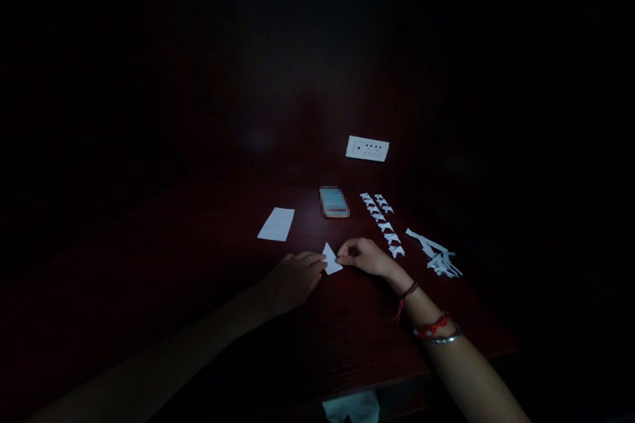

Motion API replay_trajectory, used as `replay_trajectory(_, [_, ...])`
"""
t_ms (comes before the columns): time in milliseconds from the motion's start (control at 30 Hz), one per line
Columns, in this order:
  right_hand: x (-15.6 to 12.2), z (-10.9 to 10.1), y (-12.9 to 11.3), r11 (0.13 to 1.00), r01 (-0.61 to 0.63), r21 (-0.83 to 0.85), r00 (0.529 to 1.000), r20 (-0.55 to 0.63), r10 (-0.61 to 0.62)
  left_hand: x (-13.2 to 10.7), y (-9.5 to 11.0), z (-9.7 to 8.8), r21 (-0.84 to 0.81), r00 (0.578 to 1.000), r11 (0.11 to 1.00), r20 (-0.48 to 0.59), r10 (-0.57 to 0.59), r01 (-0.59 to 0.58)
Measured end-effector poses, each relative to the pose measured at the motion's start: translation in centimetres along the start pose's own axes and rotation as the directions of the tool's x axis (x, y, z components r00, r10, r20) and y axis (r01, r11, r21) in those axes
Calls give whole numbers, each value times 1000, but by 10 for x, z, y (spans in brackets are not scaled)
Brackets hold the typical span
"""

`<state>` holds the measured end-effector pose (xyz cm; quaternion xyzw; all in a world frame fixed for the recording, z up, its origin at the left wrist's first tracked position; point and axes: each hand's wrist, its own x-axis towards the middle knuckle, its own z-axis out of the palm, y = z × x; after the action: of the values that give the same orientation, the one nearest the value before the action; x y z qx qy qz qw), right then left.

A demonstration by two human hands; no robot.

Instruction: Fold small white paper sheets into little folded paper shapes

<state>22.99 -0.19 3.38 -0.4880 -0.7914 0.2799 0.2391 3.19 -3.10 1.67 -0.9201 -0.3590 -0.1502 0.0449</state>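
Observation:
A small white piece of folded paper (332, 260) with a pointed top lies between my two hands, low over the dark red table. My left hand (296, 277) holds its left side, fingertips pressed together on the edge; a ring shows on one finger. From the right, my right hand (366, 256) pinches the opposite edge between thumb and bent forefinger. Beyond my left hand, a flat white sheet of paper (276, 224) rests on the table. Small folded paper pieces (385, 227) stand in two slanting rows past my right hand.
A phone (334, 202), its screen blurred, lies near the back of the table (218, 238). White paper strips (443, 264) are heaped at the right. A white socket panel (368, 149) is on the wall. Pale cloth (352, 406) shows below the front edge. The surroundings are very dark.

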Motion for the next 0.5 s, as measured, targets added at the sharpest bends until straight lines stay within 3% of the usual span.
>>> replay_trajectory(67, [1,2,-1,960,-148,237,987,-30,160,3,-2,2,3,1000,1000,25,-18,18])
replay_trajectory(167, [3,6,-3,768,-311,559,941,69,331,5,1,7,46,999,999,28,-29,27])
replay_trajectory(300, [4,5,1,601,-386,700,904,158,397,0,7,14,69,1000,998,20,-13,12])
replay_trajectory(400, [5,6,5,618,-403,675,905,193,379,-2,8,18,73,1000,997,14,-15,14])
replay_trajectory(500, [8,10,7,783,-271,560,960,94,265,0,7,20,75,1000,997,9,-13,13])
